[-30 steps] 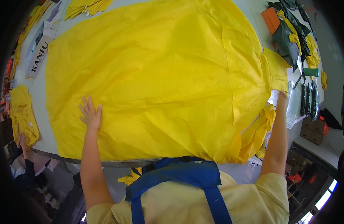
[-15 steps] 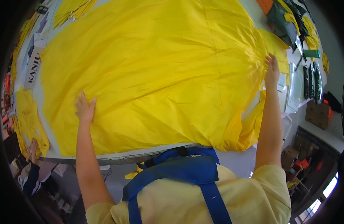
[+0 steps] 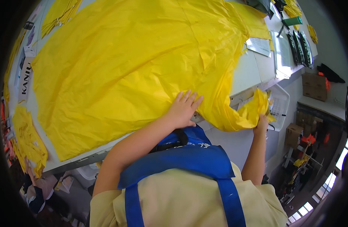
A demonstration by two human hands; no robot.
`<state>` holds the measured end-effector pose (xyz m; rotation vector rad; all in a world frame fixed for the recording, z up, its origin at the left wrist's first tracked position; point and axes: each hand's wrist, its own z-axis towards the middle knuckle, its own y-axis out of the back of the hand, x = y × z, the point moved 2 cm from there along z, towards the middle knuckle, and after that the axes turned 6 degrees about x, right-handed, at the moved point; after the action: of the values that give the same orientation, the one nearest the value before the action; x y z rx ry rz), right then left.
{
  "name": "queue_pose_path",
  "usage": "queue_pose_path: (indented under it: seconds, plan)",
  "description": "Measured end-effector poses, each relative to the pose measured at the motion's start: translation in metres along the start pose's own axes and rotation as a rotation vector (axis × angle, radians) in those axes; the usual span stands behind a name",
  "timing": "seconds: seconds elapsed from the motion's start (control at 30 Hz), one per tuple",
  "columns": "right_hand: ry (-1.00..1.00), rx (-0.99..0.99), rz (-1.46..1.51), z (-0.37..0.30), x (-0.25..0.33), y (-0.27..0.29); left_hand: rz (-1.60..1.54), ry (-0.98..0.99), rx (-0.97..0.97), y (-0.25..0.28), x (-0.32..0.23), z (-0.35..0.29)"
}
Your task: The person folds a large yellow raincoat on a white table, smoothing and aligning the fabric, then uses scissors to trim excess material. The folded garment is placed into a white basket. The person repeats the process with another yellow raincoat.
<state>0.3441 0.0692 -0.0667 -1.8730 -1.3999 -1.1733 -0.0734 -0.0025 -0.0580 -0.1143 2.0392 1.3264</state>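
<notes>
A large, creased piece of smooth yellow fabric [image 3: 128,75] covers most of the table [image 3: 253,72]. My left hand [image 3: 184,109] lies flat on it by the near edge, fingers stretched out. Off to the right, my right hand [image 3: 262,123] is closed round the end of a bunched strip of the same fabric. That strip hangs over the near edge in a curve between my hands. My right fingertips are partly hidden by the cloth.
A white plastic basket [image 3: 280,104] is below the table's right edge. Papers [image 3: 259,46], dark packets [image 3: 300,49] and a green roll [image 3: 292,21] lie at the right. Folded yellow pieces [image 3: 60,15] are at the far left. Another person's hand [image 3: 29,169] touches yellow cloth [image 3: 28,138].
My left hand has moved right across the fabric to its near middle. My right hand has come down and nearer, now pulling a fabric end off the table edge. The view has shifted.
</notes>
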Motion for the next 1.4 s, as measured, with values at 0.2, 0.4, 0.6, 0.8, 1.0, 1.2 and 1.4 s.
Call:
queue_pose_path:
  seconds: [0.2,0.4,0.6,0.8,1.0,1.2,1.4]
  plan:
    - [-0.223,-0.393,0.408,-0.143,-0.099,0.125,0.238,0.059,0.010,-0.022,-0.021,-0.001]
    - [0.499,0.405,0.460,-0.237,0.121,-0.156,0.216,0.084,-0.073,-0.036,-0.027,0.000]
    - [0.876,1.354,-0.382,-0.248,0.120,-0.307,-0.104,0.186,-0.053,-0.027,-0.024,-0.018]
    - [0.172,0.288,-0.317,0.142,0.071,-0.214,-0.442,0.228,-0.138,-0.009,-0.024,-0.059]
    - [0.997,0.146,-1.479,0.152,0.124,-0.226,0.075,0.882,-1.038,0.079,0.064,-0.177]
    - [1.311,0.855,-1.541,0.133,0.119,-0.256,-0.190,1.291,-0.767,0.052,0.160,-0.232]
    - [0.596,1.023,-1.553,0.189,0.156,-0.296,-1.318,0.596,-1.475,0.037,0.153,-0.372]
